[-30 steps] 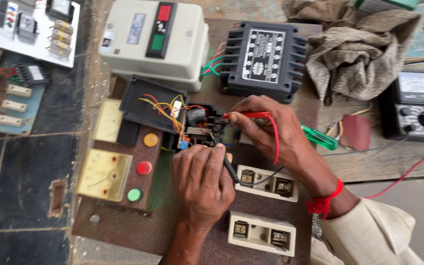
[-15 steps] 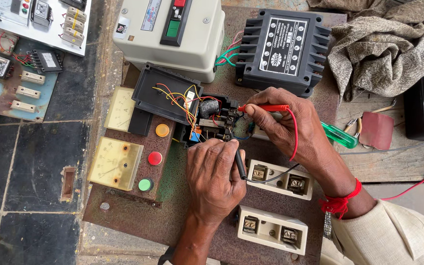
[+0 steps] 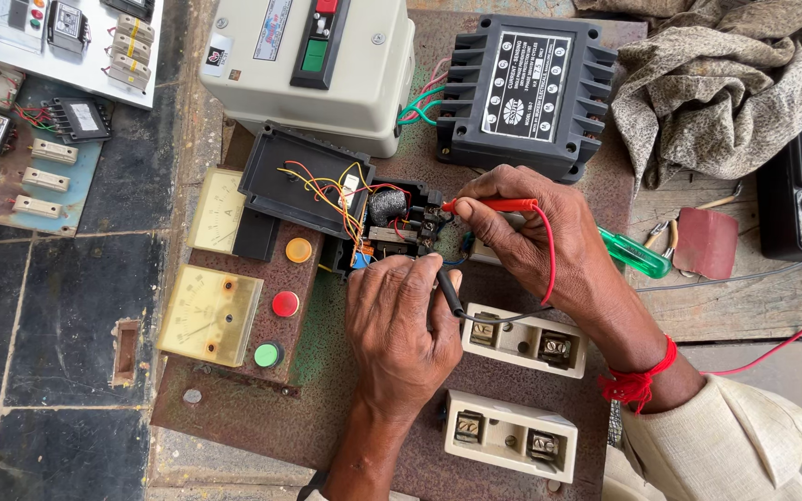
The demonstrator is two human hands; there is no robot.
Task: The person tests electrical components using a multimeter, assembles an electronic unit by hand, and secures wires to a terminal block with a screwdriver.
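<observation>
Hands (image 3: pixel 475 278) with probes on open relay (image 3: pixel 392 227)

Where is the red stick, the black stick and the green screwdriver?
red probe (image 3: pixel 494 205), head view, middle of its red handle
black probe (image 3: pixel 448 292), head view, its black shaft
green screwdriver (image 3: pixel 636 253), head view, its clear green handle

Red probe (image 3: pixel 494 205), black probe (image 3: pixel 447 289) on open relay (image 3: pixel 392 227)
</observation>
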